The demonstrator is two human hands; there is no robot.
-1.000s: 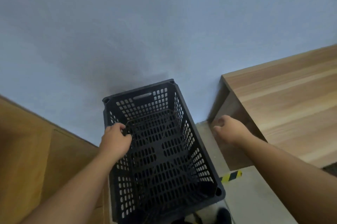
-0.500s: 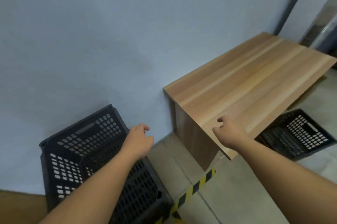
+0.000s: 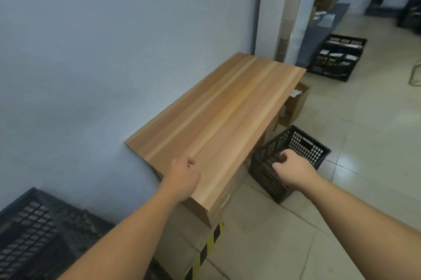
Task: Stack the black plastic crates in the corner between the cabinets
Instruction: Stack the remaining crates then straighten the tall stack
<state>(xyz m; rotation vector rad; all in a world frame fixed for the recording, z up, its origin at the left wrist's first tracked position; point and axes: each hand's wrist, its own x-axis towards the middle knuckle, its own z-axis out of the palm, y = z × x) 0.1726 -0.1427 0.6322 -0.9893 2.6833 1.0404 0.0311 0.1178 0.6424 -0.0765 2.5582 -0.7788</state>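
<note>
The right hand (image 3: pixel 292 171) has loosely curled fingers over the black crate (image 3: pixel 289 161) on the floor beside the wooden cabinet (image 3: pixel 218 120) — grip unclear. The left hand (image 3: pixel 183 177), fingers half-curled, holds nothing — above the cabinet top. Another crate (image 3: pixel 38 234) stands bottom-left by the wall.

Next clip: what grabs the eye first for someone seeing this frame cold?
The long wooden cabinet top against the pale wall dominates the middle. The left hand is loosely curled over its near end, while the right hand reaches toward the black crate on the floor beside the cabinet. Another black crate sits bottom left.
</note>
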